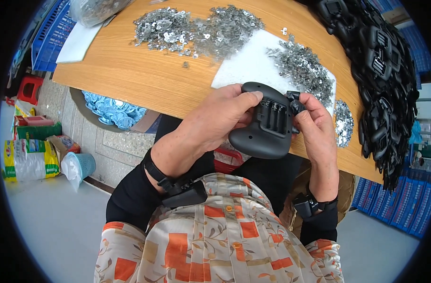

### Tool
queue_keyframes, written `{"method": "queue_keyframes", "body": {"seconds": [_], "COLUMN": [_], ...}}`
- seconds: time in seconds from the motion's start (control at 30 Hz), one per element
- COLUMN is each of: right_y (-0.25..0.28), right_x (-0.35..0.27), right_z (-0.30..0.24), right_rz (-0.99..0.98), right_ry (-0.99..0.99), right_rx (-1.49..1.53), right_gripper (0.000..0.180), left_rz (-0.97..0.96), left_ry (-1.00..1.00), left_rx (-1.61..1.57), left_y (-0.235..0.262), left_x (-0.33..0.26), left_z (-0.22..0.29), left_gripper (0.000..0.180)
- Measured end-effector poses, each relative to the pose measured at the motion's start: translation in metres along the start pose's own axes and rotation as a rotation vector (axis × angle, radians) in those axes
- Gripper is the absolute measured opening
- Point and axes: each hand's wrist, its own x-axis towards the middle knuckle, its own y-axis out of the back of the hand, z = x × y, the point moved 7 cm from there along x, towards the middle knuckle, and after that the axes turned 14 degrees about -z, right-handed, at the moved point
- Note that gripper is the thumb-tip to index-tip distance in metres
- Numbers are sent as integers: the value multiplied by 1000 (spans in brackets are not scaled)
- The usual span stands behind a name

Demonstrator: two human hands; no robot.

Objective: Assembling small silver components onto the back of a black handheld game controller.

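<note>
A black game controller shell is held over the table's front edge, its open battery bay facing up. Metal contacts show inside the bay's slots. My left hand grips the shell from the left, with the thumb on top by the bay and the other fingers partly hidden beneath. Along the right side, my right hand is closed at the shell's black protruding parts, thumb and forefinger bent around them. Whether those parts are loose or fixed to the shell I cannot tell.
Small metal clips lie in piles at the back and on a white foam sheet. Shiny small parts sit right of my hand. Black shells are heaped along the right edge. Below the table stands a bin of blue discs.
</note>
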Motion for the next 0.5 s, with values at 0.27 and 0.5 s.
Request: {"method": "queue_keyframes", "body": {"seconds": [0.27,0.5], "right_y": [3,4], "right_x": [2,1], "right_z": [8,11], "right_rz": [12,74], "right_ry": [-4,-15], "right_rx": [149,213], "right_gripper": [23,23], "left_rz": [-43,82], "left_ry": [-16,-83], "left_rx": [39,248], "left_y": [-3,-7], "left_x": [-1,-5], "left_z": [2,6], "left_gripper": [40,56]}}
